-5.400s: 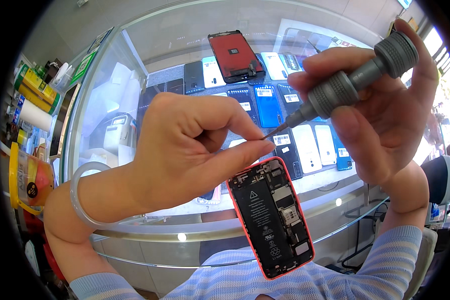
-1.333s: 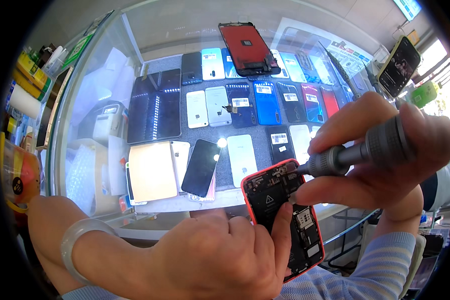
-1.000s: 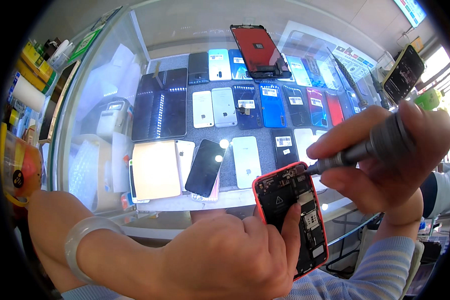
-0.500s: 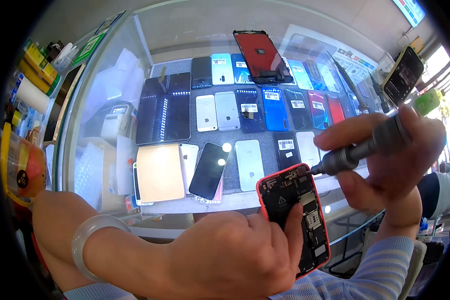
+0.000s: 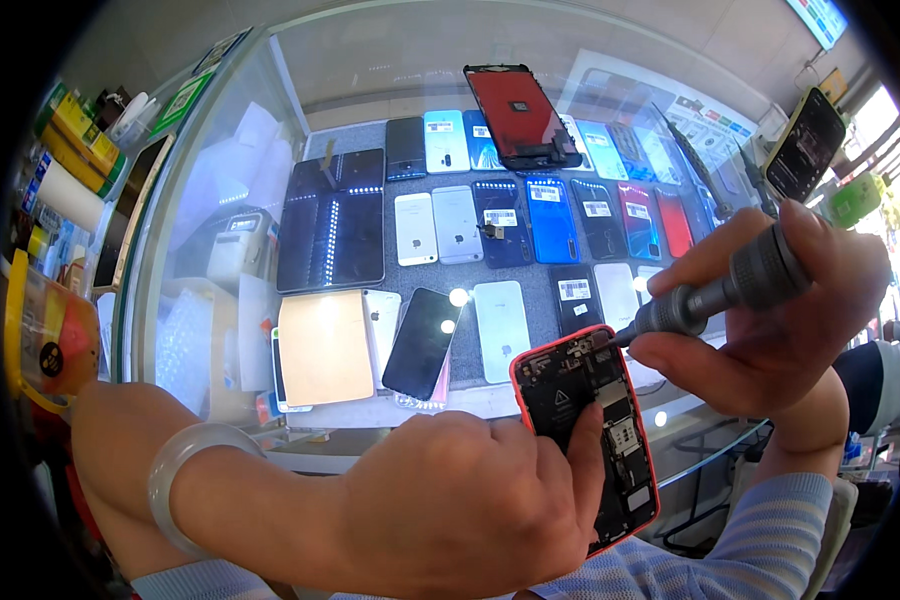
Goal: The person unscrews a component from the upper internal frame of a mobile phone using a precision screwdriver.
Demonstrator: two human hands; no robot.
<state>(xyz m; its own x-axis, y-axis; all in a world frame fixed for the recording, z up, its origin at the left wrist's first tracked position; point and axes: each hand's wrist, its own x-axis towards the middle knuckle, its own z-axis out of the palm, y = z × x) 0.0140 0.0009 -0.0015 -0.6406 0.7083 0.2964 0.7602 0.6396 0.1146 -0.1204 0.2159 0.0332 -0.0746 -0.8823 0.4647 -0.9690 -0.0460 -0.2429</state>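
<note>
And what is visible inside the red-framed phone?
Inside the red-framed phone, a black battery, a silvery metal part and small circuit parts show. The left hand covers the lower left, so what lies there cannot be seen.

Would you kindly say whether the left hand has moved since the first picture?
Yes, the left hand sits lower, farther below the bright blue phone.

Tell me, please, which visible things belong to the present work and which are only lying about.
In use:
opened red-framed phone, touched by the left hand
grey precision screwdriver, in the right hand

Lying about:
red-backed display assembly, possibly related
bright blue phone
yellow-rimmed tub
</note>
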